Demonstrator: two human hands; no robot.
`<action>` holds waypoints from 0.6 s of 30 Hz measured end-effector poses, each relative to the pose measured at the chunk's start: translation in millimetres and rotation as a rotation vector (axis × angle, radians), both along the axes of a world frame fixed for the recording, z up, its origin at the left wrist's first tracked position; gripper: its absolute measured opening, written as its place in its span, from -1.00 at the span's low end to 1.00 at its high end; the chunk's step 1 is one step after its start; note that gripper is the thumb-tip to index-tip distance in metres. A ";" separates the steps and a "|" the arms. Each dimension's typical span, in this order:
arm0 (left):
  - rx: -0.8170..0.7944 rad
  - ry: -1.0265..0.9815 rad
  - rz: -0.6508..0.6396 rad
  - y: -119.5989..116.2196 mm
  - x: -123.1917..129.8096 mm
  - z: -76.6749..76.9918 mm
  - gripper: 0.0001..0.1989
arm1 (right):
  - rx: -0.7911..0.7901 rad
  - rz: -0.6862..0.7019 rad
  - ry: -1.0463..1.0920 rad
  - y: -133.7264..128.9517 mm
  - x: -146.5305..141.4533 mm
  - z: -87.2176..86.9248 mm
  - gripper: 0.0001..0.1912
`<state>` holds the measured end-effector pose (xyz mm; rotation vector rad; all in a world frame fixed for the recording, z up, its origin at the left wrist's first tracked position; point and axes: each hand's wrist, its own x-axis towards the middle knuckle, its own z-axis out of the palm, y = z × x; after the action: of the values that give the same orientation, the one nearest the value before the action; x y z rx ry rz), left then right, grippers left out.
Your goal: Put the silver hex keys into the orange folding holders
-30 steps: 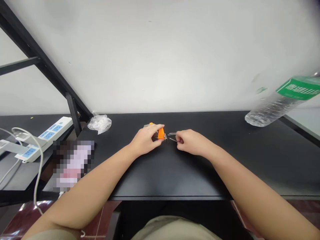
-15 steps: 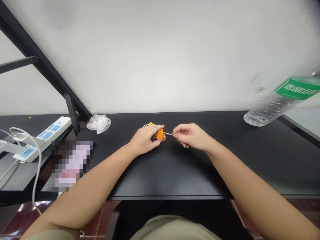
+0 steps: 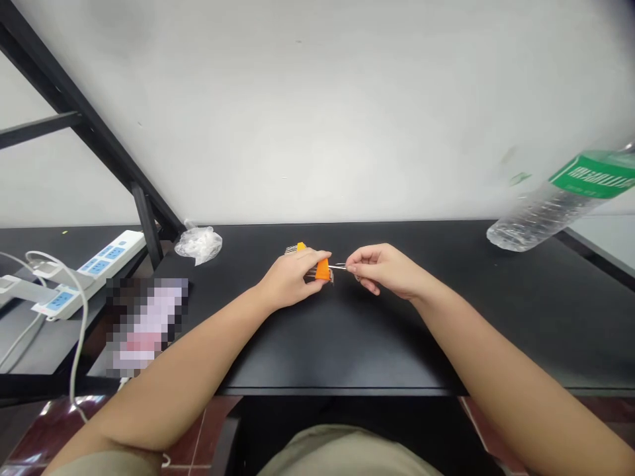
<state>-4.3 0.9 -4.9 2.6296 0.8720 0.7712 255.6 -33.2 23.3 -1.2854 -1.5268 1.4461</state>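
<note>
An orange holder (image 3: 322,269) with several thin metal rods in it is gripped by my left hand (image 3: 289,276), thumb below and fingers over the top. Rod ends stick out at its upper left. To the right, my right hand (image 3: 384,270) pinches a thin metal rod (image 3: 338,266) between thumb and forefinger. This rod reaches from the holder's right side to my fingertips. Both hands are just above the black table (image 3: 337,350), close together. My left fingers hide part of the holder.
A crumpled clear plastic bag (image 3: 199,244) lies at the back left. A white power strip (image 3: 94,272) with plugs and cables (image 3: 82,330) is farther left. At the right, a large clear bottle with a green label (image 3: 590,175) leans over the table. The wall stands behind.
The view has shifted slightly. The rod between the holder and my right hand now looks straighter and brighter. Both hands keep their grips.
</note>
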 end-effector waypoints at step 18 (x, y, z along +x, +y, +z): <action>0.059 0.003 0.135 3.1 0.9 -5.7 -0.51 | -0.116 0.023 0.151 -9.9 -31.3 -8.0 -0.45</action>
<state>-3.4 4.0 -10.6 2.6445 1.0513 0.8390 224.3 -43.2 15.3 -1.1993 -1.3799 1.6289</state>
